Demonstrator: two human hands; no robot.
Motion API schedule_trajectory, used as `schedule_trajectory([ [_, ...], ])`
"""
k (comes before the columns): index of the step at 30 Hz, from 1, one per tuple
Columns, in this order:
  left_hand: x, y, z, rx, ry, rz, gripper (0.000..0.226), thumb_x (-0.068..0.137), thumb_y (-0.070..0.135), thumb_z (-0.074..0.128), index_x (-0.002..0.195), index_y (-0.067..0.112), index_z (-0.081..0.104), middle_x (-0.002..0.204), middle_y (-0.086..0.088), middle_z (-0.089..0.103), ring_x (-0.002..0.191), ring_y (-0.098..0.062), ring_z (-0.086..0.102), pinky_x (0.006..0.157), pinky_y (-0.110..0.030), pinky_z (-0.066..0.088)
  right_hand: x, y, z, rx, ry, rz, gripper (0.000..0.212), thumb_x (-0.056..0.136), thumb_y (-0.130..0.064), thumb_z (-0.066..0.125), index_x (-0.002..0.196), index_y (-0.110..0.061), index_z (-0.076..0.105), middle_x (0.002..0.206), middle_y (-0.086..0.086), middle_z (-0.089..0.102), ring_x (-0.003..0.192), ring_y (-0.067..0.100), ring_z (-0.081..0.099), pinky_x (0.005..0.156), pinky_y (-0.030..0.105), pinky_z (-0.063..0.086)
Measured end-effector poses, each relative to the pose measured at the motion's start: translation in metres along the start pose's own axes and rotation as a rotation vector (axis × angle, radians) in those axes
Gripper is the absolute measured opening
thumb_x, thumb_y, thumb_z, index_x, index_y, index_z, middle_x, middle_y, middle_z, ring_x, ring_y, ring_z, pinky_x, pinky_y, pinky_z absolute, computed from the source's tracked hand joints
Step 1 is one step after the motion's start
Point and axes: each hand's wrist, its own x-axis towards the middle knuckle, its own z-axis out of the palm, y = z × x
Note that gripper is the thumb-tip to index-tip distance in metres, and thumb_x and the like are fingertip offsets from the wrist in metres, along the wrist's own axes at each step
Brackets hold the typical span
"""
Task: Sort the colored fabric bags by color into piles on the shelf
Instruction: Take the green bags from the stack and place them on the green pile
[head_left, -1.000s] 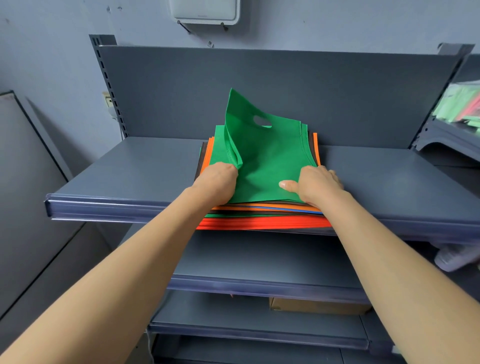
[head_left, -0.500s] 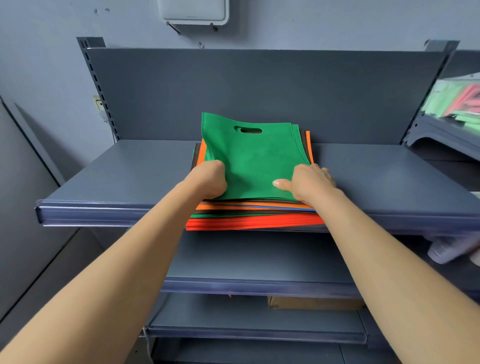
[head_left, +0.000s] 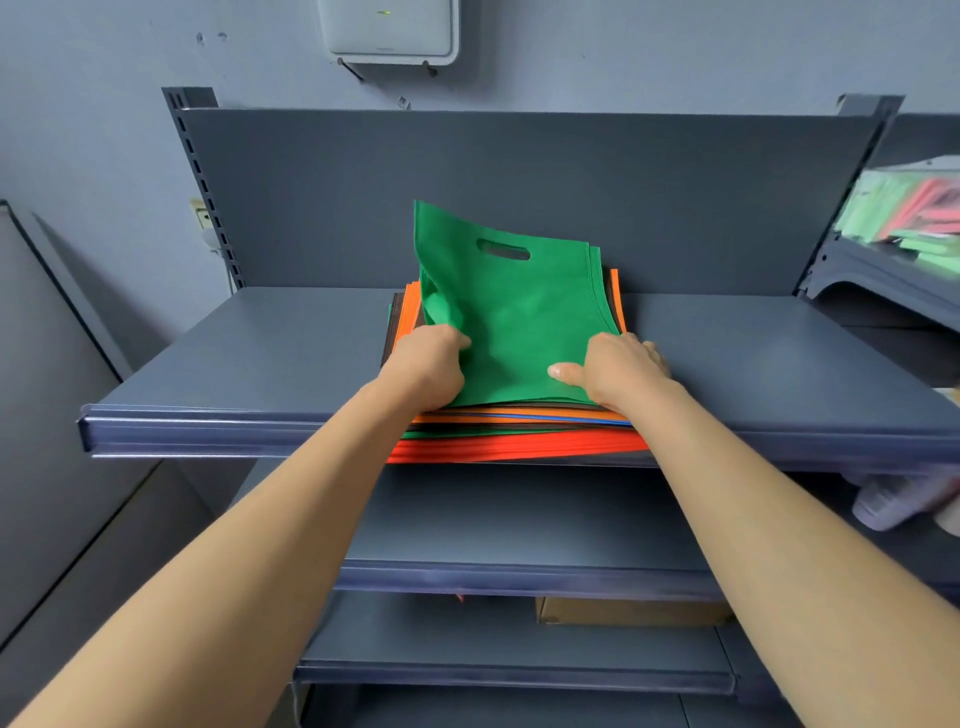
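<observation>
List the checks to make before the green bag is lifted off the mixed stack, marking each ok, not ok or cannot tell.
1. Left hand grips green bag at its left edge: ok.
2. Right hand pinches the bag: cannot tell; thumb on top, fingertips hidden.
3. Only one bag raised: cannot tell.
4. Stack fully on shelf: not ok; its front overhangs.
5. Bare shelf beside stack for a pile: ok.

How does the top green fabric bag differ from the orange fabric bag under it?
The green fabric bag is lifted on its left side; the orange fabric bag lies flat. The green bag shows its face; the orange bag only edges. Both belong to one stack.
</observation>
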Motion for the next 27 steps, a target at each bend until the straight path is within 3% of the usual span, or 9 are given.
schedule_trajectory([
  [5,-0.005,0.001,0.002,0.085,-0.013,0.102,0.061,0.084,-0.006,0.039,0.138,0.022,0.048,0.131,-0.013,0.055,0.119,-0.034,0.050,0.097,-0.036,0.042,-0.001,0.000,-0.001,0.008,0.002,0.000,0.063,0.088,-0.063,0.045,0.113,-0.006,0.057,0.133,0.020,0.047,0.121,0.038,0.042,0.098,0.044,0.036],
  [11,-0.006,0.004,0.004,0.106,0.019,0.147,0.055,0.084,-0.006,0.040,0.133,0.016,0.053,0.127,-0.012,0.054,0.116,-0.034,0.050,0.094,-0.038,0.044,-0.002,0.001,-0.001,-0.001,0.014,-0.002,0.066,0.088,-0.064,0.044,0.120,-0.007,0.055,0.133,0.020,0.047,0.122,0.038,0.042,0.099,0.043,0.036],
  [16,-0.009,0.010,0.006,0.089,0.135,0.051,0.050,0.083,-0.013,0.038,0.124,0.007,0.060,0.123,-0.018,0.041,0.109,-0.037,0.044,0.094,-0.041,0.042,-0.002,0.000,0.000,-0.003,0.033,-0.001,0.066,0.088,-0.064,0.043,0.122,-0.008,0.055,0.135,0.019,0.046,0.123,0.038,0.041,0.100,0.043,0.034],
  [19,-0.011,0.013,0.005,0.067,0.188,0.042,0.044,0.081,-0.016,0.039,0.117,-0.001,0.060,0.137,-0.021,0.029,0.116,-0.038,0.042,0.097,-0.043,0.042,-0.004,0.000,0.000,0.005,0.047,0.004,0.063,0.088,-0.063,0.044,0.120,-0.010,0.056,0.134,0.017,0.047,0.122,0.036,0.040,0.099,0.041,0.033],
  [22,-0.010,0.013,0.004,-0.066,0.228,0.049,0.057,0.077,-0.019,0.036,0.126,0.002,0.053,0.154,-0.020,0.002,0.123,-0.039,0.046,0.097,-0.044,0.044,-0.005,0.001,0.000,0.027,0.053,0.002,0.062,0.088,-0.062,0.045,0.119,-0.010,0.057,0.133,0.017,0.047,0.123,0.035,0.039,0.099,0.041,0.034],
  [24,-0.011,0.015,0.002,-0.147,0.213,0.042,0.066,0.078,-0.019,0.038,0.136,0.009,0.049,0.155,-0.018,0.002,0.130,-0.037,0.041,0.107,-0.040,0.037,-0.005,0.001,0.000,0.039,0.052,0.003,0.062,0.088,-0.062,0.045,0.119,-0.009,0.056,0.133,0.017,0.047,0.122,0.036,0.039,0.099,0.041,0.034],
  [27,-0.013,0.014,-0.002,-0.239,0.207,-0.045,0.063,0.083,-0.014,0.041,0.138,0.016,0.048,0.153,-0.015,0.015,0.128,-0.032,0.044,0.106,-0.032,0.034,-0.004,0.001,0.001,0.045,0.055,-0.006,0.063,0.088,-0.062,0.046,0.121,-0.008,0.055,0.133,0.018,0.047,0.122,0.036,0.039,0.098,0.041,0.035],
])
